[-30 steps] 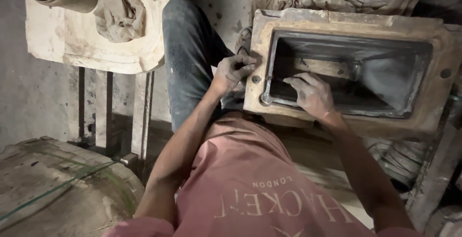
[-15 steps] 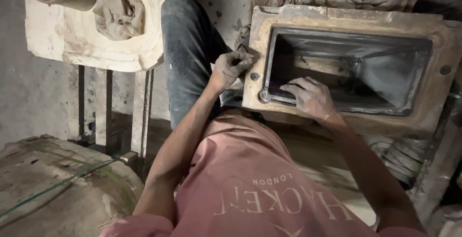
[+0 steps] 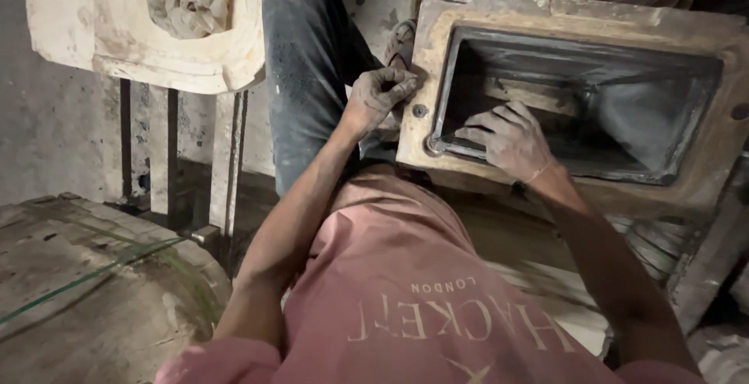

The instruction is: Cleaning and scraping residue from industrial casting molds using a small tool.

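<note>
Hiding the fingertips, the grey-lined plaster mould cavity takes the spread right hand; left hand is fisted on its rim, contents unclear.

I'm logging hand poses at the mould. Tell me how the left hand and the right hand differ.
The left hand is curled into a loose fist; the right hand lies spread with its fingers extended. The left hand sits on the outer rim of the mould, at its corner, while the right hand reaches over the near rim into the dark hollow. Both are bare and smeared with grey clay.

Pink printed shirt, dusty jeans.
</note>
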